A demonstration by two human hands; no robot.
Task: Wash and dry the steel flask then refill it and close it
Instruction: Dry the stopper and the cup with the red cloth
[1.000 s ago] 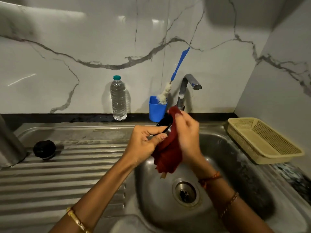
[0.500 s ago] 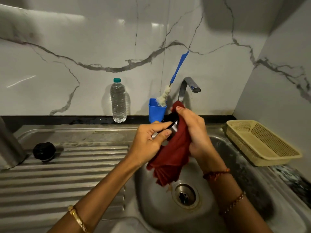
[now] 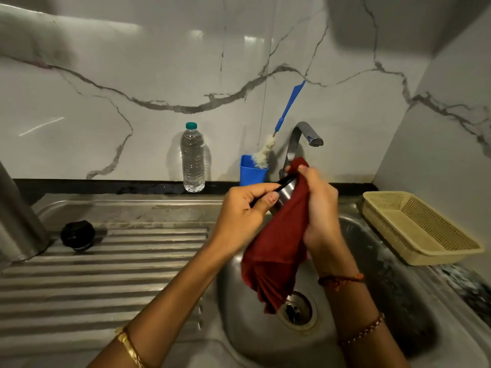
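Over the sink, my left hand (image 3: 244, 211) pinches the black handle of a small steel flask cup (image 3: 287, 192). My right hand (image 3: 321, 208) grips a dark red cloth (image 3: 276, 251) wrapped round the cup, and the cloth's loose end hangs down toward the drain. Most of the cup is hidden by cloth and fingers. The tall steel flask body (image 3: 16, 221) stands at the far left edge of the drainboard. Beside it on the ribbed drainboard lies a black stopper (image 3: 77, 235).
A capped clear water bottle (image 3: 192, 160) stands against the marble wall. Right of it is a blue holder (image 3: 251, 171) with a blue-handled bottle brush (image 3: 289, 104), then the tap (image 3: 305, 134). A beige plastic basket (image 3: 419, 227) sits right of the sink basin (image 3: 385, 301).
The red cloth has slid round the cup under my right hand, and more steel now shows beside my left thumb. Both hands stay over the basin.
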